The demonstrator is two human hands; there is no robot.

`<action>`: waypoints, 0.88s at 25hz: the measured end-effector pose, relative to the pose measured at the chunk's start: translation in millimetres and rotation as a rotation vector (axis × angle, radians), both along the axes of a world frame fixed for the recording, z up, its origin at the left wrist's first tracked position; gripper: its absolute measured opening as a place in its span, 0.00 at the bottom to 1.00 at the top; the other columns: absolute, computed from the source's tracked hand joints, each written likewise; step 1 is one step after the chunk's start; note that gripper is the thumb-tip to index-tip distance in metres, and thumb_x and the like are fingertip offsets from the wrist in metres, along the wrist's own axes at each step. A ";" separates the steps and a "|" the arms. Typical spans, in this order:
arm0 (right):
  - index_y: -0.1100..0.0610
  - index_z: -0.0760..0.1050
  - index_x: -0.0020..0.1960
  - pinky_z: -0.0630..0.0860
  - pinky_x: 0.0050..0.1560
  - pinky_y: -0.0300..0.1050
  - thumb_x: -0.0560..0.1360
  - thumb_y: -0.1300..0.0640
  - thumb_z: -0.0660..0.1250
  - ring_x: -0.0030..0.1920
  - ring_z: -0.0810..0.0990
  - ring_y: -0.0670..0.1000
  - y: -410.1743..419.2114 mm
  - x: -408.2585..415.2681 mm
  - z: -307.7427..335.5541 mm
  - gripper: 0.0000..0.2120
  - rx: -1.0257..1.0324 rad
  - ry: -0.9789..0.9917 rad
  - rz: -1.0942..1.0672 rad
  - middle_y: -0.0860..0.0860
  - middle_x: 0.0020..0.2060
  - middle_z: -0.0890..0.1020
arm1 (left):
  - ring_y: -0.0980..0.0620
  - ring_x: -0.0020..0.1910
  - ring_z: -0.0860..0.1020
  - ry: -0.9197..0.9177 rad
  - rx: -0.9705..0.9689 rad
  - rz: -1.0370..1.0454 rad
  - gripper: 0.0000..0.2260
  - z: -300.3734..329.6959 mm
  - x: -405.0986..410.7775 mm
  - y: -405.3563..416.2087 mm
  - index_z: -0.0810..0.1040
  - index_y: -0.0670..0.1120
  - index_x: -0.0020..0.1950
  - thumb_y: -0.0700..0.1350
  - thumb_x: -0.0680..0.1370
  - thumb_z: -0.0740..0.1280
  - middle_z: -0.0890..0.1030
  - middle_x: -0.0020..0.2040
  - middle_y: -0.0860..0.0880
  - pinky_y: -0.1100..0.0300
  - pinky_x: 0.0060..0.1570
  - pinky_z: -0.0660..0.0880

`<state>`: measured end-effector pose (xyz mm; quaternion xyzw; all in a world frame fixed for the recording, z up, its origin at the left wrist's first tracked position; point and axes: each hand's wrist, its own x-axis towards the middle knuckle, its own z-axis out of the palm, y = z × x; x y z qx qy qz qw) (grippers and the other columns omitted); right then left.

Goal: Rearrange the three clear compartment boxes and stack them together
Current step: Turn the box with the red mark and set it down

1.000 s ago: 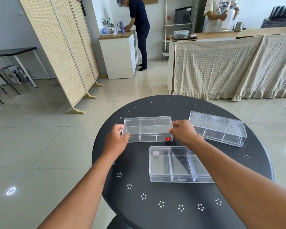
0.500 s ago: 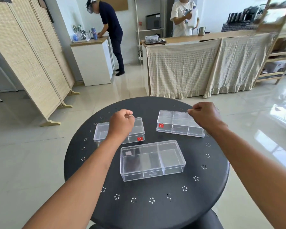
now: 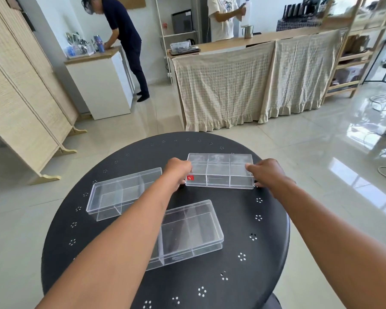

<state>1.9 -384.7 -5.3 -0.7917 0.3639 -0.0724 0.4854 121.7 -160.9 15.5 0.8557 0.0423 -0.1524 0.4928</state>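
Both hands grip the far box by its ends.
Fingers pinching slick plastic: it could slip onto the worktop.

Glossy clear plastic boxes on a matt black perforated table.

Bare bench lies open at lower right of frame; two clear boxes crowd the left and centre.

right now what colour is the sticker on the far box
Red sticker, on the far box; head view.
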 end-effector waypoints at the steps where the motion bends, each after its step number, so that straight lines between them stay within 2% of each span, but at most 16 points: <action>1: 0.61 0.78 0.40 0.83 0.58 0.61 0.76 0.49 0.71 0.41 0.83 0.61 -1.4 4.7 -2.3 0.15 0.034 -0.012 -0.002 0.57 0.37 0.80 | 0.41 0.46 0.77 0.032 -0.025 0.015 0.01 -1.9 2.8 -1.5 0.74 0.41 0.41 0.37 0.72 0.65 0.77 0.44 0.41 0.47 0.53 0.81; 2: 0.60 0.78 0.41 0.83 0.57 0.60 0.77 0.52 0.72 0.40 0.80 0.60 -2.1 8.3 -2.5 0.12 0.074 -0.027 -0.006 0.56 0.37 0.78 | 0.41 0.46 0.77 0.045 -0.034 0.023 0.01 -2.0 4.1 -2.1 0.75 0.41 0.42 0.36 0.72 0.66 0.77 0.44 0.42 0.49 0.51 0.80; 5: 0.62 0.79 0.45 0.79 0.46 0.55 0.75 0.62 0.74 0.40 0.76 0.57 -3.3 12.5 2.8 0.05 0.223 -0.082 -0.036 0.58 0.41 0.77 | 0.42 0.45 0.75 0.039 -0.060 0.025 0.03 0.8 2.9 -1.0 0.76 0.39 0.44 0.35 0.71 0.66 0.76 0.45 0.42 0.49 0.47 0.80; 6: 0.63 0.79 0.47 0.78 0.45 0.53 0.74 0.64 0.74 0.41 0.77 0.57 -3.2 12.0 5.7 0.05 0.262 -0.106 -0.044 0.58 0.42 0.77 | 0.42 0.44 0.75 0.023 -0.069 0.023 0.04 3.8 1.2 0.6 0.76 0.38 0.44 0.34 0.70 0.67 0.76 0.45 0.41 0.49 0.48 0.80; 8: 0.63 0.79 0.47 0.78 0.42 0.49 0.72 0.68 0.73 0.41 0.79 0.55 -1.7 9.3 13.7 0.05 0.304 -0.171 -0.044 0.57 0.42 0.79 | 0.43 0.40 0.71 -0.062 -0.075 -0.006 0.05 12.8 -2.3 4.3 0.76 0.38 0.41 0.32 0.68 0.67 0.74 0.41 0.41 0.54 0.41 0.74; 10: 0.61 0.80 0.47 0.81 0.46 0.52 0.69 0.71 0.71 0.43 0.81 0.55 0.1 6.8 22.4 0.09 0.319 -0.247 -0.012 0.56 0.42 0.82 | 0.46 0.39 0.66 -0.179 -0.086 -0.070 0.08 24.1 -4.7 7.6 0.72 0.41 0.38 0.31 0.66 0.67 0.69 0.38 0.43 0.56 0.37 0.64; 12: 0.60 0.83 0.50 0.82 0.54 0.57 0.67 0.74 0.68 0.45 0.83 0.56 0.6 6.5 29.9 0.15 0.310 -0.326 0.021 0.56 0.43 0.85 | 0.48 0.41 0.66 -0.288 -0.093 -0.115 0.10 33.8 -8.0 12.4 0.73 0.45 0.40 0.31 0.66 0.67 0.70 0.40 0.45 0.55 0.40 0.64; 14: 0.59 0.83 0.55 0.84 0.50 0.53 0.67 0.76 0.67 0.41 0.85 0.52 1.4 6.1 33.5 0.21 0.311 -0.391 0.034 0.53 0.42 0.88 | 0.48 0.39 0.69 -0.342 -0.110 -0.114 0.16 36.8 -9.7 20.2 0.81 0.48 0.49 0.32 0.66 0.67 0.73 0.38 0.47 0.54 0.40 0.69; 15: 0.57 0.82 0.56 0.84 0.44 0.49 0.67 0.77 0.68 0.38 0.85 0.50 2.5 4.6 33.5 0.23 0.309 -0.406 0.035 0.50 0.37 0.88 | 0.47 0.38 0.73 -0.332 -0.114 -0.098 0.22 36.2 -10.0 23.4 0.84 0.48 0.58 0.32 0.67 0.68 0.76 0.38 0.50 0.53 0.40 0.75; 16: 0.52 0.82 0.55 0.82 0.42 0.47 0.68 0.77 0.68 0.36 0.85 0.49 4.3 2.3 32.3 0.25 0.303 -0.414 0.031 0.47 0.33 0.88 | 0.46 0.37 0.77 -0.296 -0.116 -0.077 0.28 34.1 -11.3 25.4 0.82 0.48 0.67 0.32 0.69 0.68 0.81 0.41 0.51 0.51 0.43 0.81; 17: 0.48 0.81 0.54 0.81 0.43 0.48 0.69 0.76 0.69 0.37 0.84 0.50 6.6 -0.5 30.6 0.25 0.299 -0.419 0.021 0.45 0.31 0.87 | 0.46 0.39 0.81 -0.249 -0.122 -0.066 0.30 32.0 -13.5 26.1 0.80 0.47 0.71 0.31 0.69 0.68 0.83 0.48 0.50 0.47 0.49 0.84; 18: 0.46 0.80 0.52 0.80 0.45 0.49 0.69 0.75 0.69 0.38 0.84 0.51 8.5 -3.1 27.6 0.25 0.302 -0.424 0.013 0.45 0.31 0.87 | 0.44 0.42 0.82 -0.203 -0.143 -0.055 0.28 29.3 -15.6 25.6 0.81 0.46 0.69 0.30 0.70 0.67 0.83 0.53 0.48 0.45 0.52 0.84; 19: 0.46 0.79 0.51 0.80 0.47 0.50 0.70 0.74 0.68 0.40 0.84 0.52 10.9 -6.0 24.2 0.24 0.313 -0.432 0.010 0.46 0.33 0.88 | 0.42 0.42 0.80 -0.157 -0.189 -0.038 0.22 26.5 -17.9 24.9 0.85 0.43 0.61 0.28 0.70 0.65 0.81 0.54 0.46 0.45 0.52 0.83; 20: 0.47 0.79 0.52 0.79 0.47 0.50 0.69 0.73 0.68 0.41 0.84 0.53 12.5 -8.5 20.3 0.22 0.331 -0.447 0.006 0.47 0.36 0.88 | 0.42 0.42 0.76 -0.108 -0.246 -0.022 0.15 24.0 -20.3 24.6 0.84 0.40 0.49 0.28 0.70 0.63 0.79 0.51 0.44 0.47 0.49 0.80; 21: 0.48 0.79 0.53 0.78 0.47 0.50 0.69 0.70 0.67 0.42 0.82 0.53 13.9 -11.3 16.5 0.20 0.353 -0.468 -0.003 0.50 0.40 0.87 | 0.42 0.43 0.72 -0.069 -0.293 -0.004 0.10 23.5 -24.3 24.9 0.81 0.39 0.43 0.30 0.70 0.62 0.75 0.47 0.42 0.48 0.46 0.79; 22: 0.52 0.79 0.55 0.75 0.47 0.50 0.68 0.67 0.68 0.43 0.80 0.54 14.9 -14.0 12.7 0.18 0.372 -0.490 -0.016 0.52 0.43 0.85 | 0.43 0.44 0.72 -0.046 -0.330 0.015 0.06 22.2 -26.2 25.7 0.78 0.40 0.42 0.33 0.70 0.63 0.73 0.45 0.41 0.50 0.44 0.80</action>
